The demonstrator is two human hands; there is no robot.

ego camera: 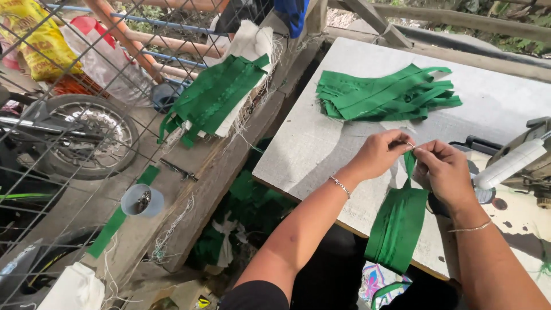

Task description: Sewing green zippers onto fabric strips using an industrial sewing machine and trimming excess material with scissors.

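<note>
Both my hands meet over the white table (pixel 321 143), pinching the top end of a folded green fabric piece (pixel 399 221). My left hand (pixel 379 154) grips the narrow strap end from the left, and my right hand (pixel 445 172) holds it from the right. The piece hangs down over the table's near edge. Farther back on the table lies a pile of similar green fabric pieces (pixel 387 95).
A sewing machine (pixel 531 158) stands at the right edge. A wooden ledge (pixel 218 166) on the left carries more green pieces (pixel 215 95), a small cup (pixel 142 201) and scissors (pixel 179 170). Wire mesh and a motorbike wheel (pixel 86 135) lie beyond. Fabric scraps (pixel 247 201) fill the gap below.
</note>
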